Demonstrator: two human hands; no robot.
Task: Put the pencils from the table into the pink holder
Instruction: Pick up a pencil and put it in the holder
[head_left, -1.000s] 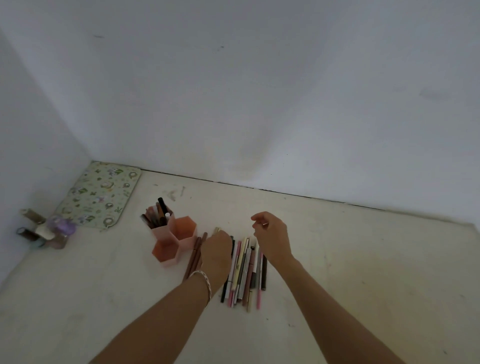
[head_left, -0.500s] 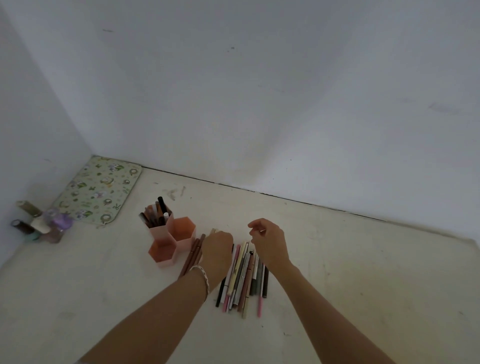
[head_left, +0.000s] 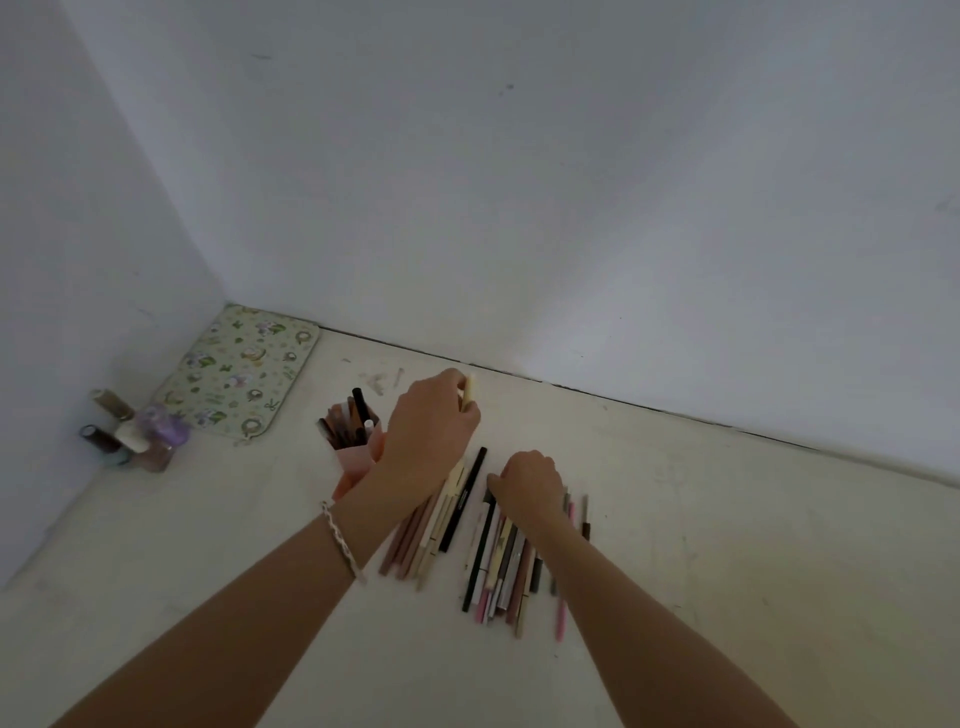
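Pencils (head_left: 498, 556) lie side by side on the pale, scuffed desk (head_left: 727, 545), thin smooth sticks in black, pink, cream, grey and brown. They form two bunches: a larger one under the right hand (head_left: 530, 486) and a smaller fan (head_left: 431, 525) of brown, cream and black ones just left of it, partly hidden by the left wrist.

Head view: the pink holder (head_left: 358, 457) stands on the desk just left of the smaller fan. It is plastic with flat, angled walls, and its far compartment already holds a bristle of dark and brown pencils standing upright. The left hand (head_left: 431, 431) hovers above and in front of it, hiding its right side. That hand's grip is closed, fingertips pinching a short cream pencil (head_left: 468, 391) that points upward. The right hand rests knuckles-up on the top ends of the larger bunch, fingers curled under; I cannot tell whether it holds anything.

A braided bracelet (head_left: 340, 540) circles the left wrist. In the desk's far left corner lies a rounded, cartoon-patterned mat (head_left: 239, 374), with a cluster of small bottles (head_left: 135, 434) near it against the plain white wall (head_left: 519, 182).
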